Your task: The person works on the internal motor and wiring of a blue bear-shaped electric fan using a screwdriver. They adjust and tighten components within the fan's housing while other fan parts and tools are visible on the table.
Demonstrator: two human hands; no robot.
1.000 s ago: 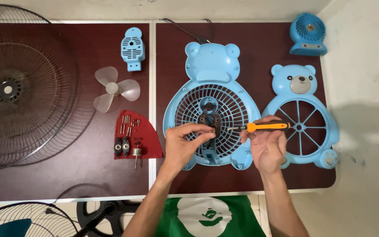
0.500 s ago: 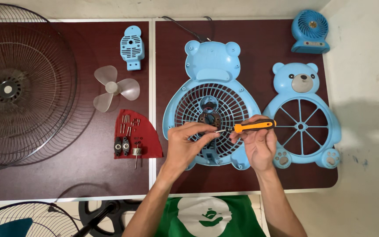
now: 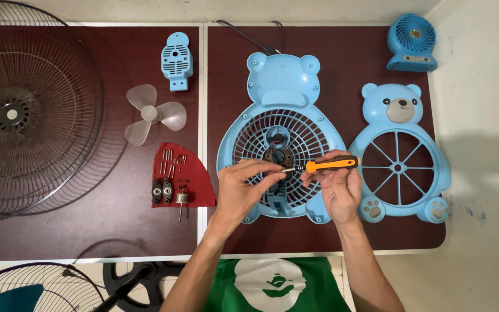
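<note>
Reaching in from below with bent wrists, both hands meet over the blue bear-shaped fan housing (image 3: 278, 115), which lies flat at the middle of the dark red surface (image 3: 319, 46). The right hand (image 3: 339, 188) has its grip clamped on an orange-handled screwdriver (image 3: 330, 165) held level, tip pointing left. The left hand (image 3: 244, 188) pinches its fingertips together at that tip, just over the motor (image 3: 278, 156); whether a screw sits between them is too small to tell.
</note>
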